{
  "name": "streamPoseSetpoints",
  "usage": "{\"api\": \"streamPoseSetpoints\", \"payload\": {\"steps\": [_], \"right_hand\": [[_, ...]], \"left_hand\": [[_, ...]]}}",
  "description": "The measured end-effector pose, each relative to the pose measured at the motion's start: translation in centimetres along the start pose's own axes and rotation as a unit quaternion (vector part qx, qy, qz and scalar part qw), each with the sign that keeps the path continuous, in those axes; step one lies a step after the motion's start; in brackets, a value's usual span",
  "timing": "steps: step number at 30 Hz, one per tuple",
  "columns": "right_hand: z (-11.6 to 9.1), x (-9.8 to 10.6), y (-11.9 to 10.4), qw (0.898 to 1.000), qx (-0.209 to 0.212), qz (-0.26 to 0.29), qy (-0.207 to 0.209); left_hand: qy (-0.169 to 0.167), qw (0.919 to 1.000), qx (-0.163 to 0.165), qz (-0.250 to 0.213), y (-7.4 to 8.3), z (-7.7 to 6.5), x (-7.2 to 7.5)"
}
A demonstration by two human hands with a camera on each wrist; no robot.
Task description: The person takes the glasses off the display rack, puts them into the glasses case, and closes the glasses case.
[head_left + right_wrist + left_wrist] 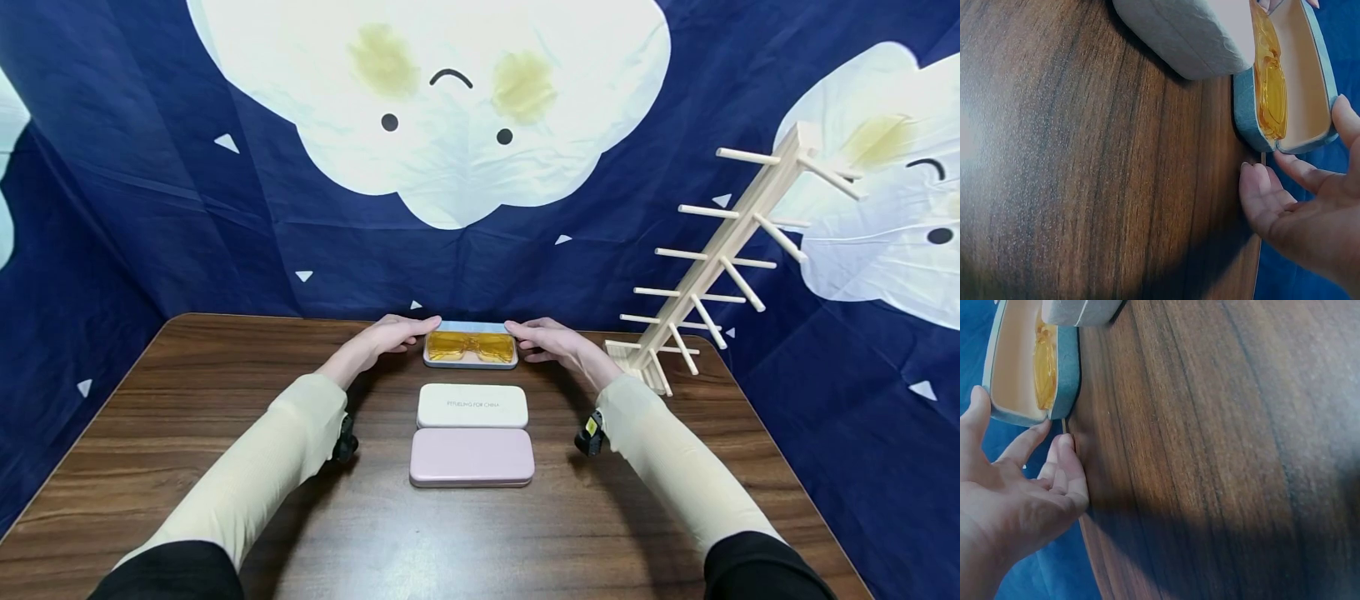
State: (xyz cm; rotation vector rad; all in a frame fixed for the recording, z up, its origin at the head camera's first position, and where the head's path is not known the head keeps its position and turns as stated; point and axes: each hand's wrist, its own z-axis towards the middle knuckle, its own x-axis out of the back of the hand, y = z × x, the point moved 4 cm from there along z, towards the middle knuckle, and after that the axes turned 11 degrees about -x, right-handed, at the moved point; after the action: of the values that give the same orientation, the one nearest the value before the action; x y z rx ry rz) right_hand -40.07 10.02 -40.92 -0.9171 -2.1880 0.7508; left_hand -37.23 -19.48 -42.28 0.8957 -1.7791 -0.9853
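At the table's far edge, a blue glasses case (471,365) stands with its lid raised, showing a pale peach lining. Inside lie amber-lensed glasses (497,347), also visible in the right wrist view. My left hand (384,337) grips the lid's left end, thumb at its rim and index finger near the hinge corner (1047,422). On the opposite end, my right hand (551,340) holds the lid the same way, its other fingers curled beside the case. Nearer me sit a closed white case (472,408) with printed lettering and a closed pink case (471,457).
A wooden peg rack (720,250) rises at the table's right rear, close to my right forearm. Behind the brown wood-grain table (225,467) hangs a blue cloth (247,250) with cloud faces. The white and pink cases lie in a column between my forearms.
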Motion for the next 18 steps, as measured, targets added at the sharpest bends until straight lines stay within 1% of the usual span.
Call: {"api": "streamPoseSetpoints", "payload": {"steps": [7,12,18], "right_hand": [[-0.12,-0.14,-0.04,1.000,0.008,-0.008,-0.013],[0.20,-0.21,0.01,1.000,0.014,-0.011,-0.016],[0.16,-0.26,0.14,0.999,0.025,-0.017,-0.022]], "left_hand": [[-0.010,0.9999,-0.011,0.000,-0.15,-0.17,0.04],[-0.016,0.9997,-0.018,0.001,-0.23,-0.24,-0.01],[-0.022,0.9992,-0.033,0.009,-0.13,-0.38,-0.25]]}}
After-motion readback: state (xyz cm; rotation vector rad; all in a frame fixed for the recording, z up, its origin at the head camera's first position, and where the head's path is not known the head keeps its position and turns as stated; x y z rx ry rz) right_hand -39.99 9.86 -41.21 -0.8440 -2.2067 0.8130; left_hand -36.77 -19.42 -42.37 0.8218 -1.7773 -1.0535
